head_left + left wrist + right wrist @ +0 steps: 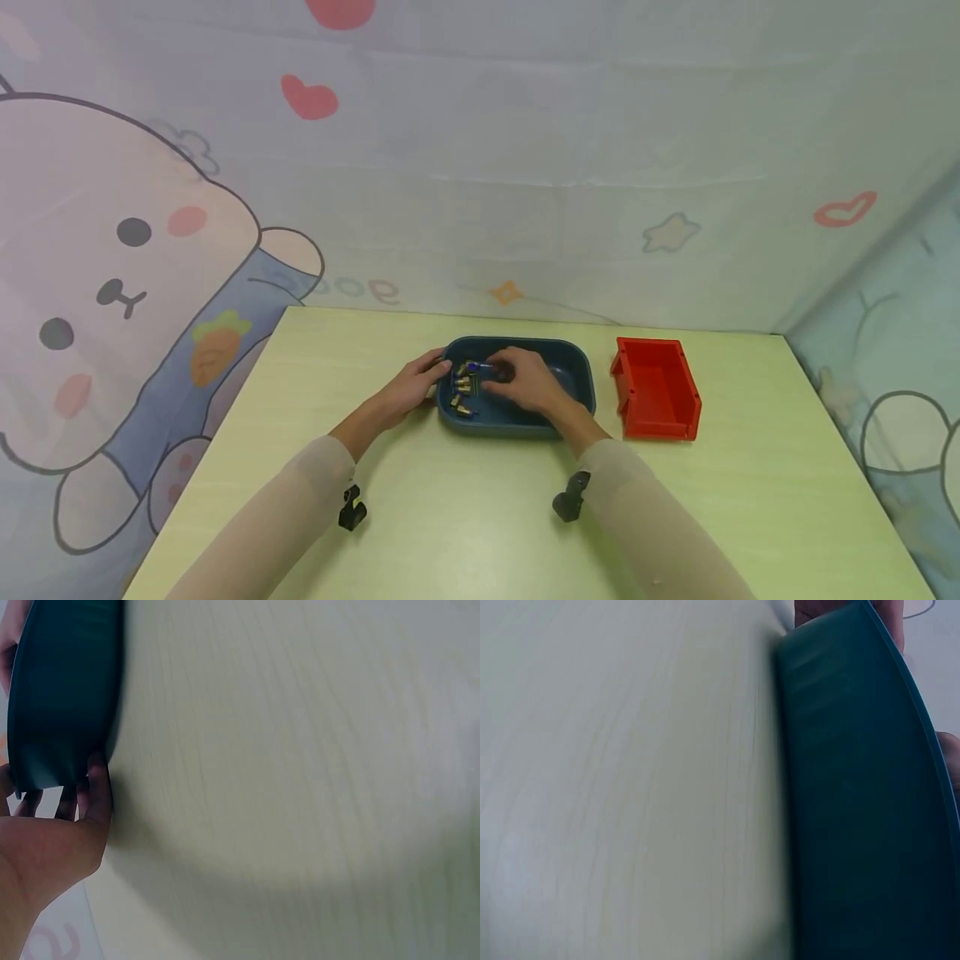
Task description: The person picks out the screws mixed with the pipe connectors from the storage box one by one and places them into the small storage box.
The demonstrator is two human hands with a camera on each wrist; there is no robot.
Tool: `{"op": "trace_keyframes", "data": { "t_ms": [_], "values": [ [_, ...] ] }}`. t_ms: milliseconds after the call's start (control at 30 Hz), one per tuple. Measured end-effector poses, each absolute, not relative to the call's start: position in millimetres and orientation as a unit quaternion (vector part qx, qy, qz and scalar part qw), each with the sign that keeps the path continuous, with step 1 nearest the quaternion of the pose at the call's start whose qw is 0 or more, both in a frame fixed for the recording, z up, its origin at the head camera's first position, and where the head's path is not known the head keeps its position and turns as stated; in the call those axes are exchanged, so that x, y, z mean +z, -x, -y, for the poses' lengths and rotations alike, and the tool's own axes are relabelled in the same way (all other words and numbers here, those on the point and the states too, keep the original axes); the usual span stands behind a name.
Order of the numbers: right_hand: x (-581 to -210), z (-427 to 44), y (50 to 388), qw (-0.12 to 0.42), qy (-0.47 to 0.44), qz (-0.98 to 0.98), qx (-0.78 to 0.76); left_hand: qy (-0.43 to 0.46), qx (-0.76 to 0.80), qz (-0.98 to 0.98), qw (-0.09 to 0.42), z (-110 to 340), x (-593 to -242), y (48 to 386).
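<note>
A dark blue-green tray (495,431) lies on the table with several small brass-coloured fittings (463,385) at its left end. My left hand (408,387) grips the tray's left end, thumb at the rim and fingers against the outer wall, as the left wrist view shows with the hand (56,844) at the tray wall (67,697). Inside the tray, my right hand (525,383) has its fingers curled beside the fittings, near a small blue-ended item (476,367); whether the fingers pinch it I cannot tell. In the right wrist view the tray wall (862,787) hides most of that hand.
A red open bin (656,396) stands on the table just right of the tray. The pale wooden table (465,517) ends at the back against a printed cloth (525,167). Small black devices hang at both sleeves.
</note>
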State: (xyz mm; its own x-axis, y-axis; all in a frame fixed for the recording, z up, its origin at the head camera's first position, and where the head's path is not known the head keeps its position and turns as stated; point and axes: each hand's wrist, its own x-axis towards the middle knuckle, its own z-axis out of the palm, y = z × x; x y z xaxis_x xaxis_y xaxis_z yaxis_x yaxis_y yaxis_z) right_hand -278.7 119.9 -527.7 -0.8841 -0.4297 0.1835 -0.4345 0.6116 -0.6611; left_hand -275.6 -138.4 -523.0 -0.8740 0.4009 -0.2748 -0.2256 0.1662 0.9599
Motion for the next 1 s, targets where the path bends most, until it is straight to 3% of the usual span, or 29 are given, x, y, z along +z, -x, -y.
{"op": "trace_keyframes", "data": {
  "t_ms": [1000],
  "values": [
    [-538, -112, 286, -0.018, -0.242, 0.906, 0.347, -0.067, 0.642, -0.728, 0.232, 138, -526, 274]
  ]
}}
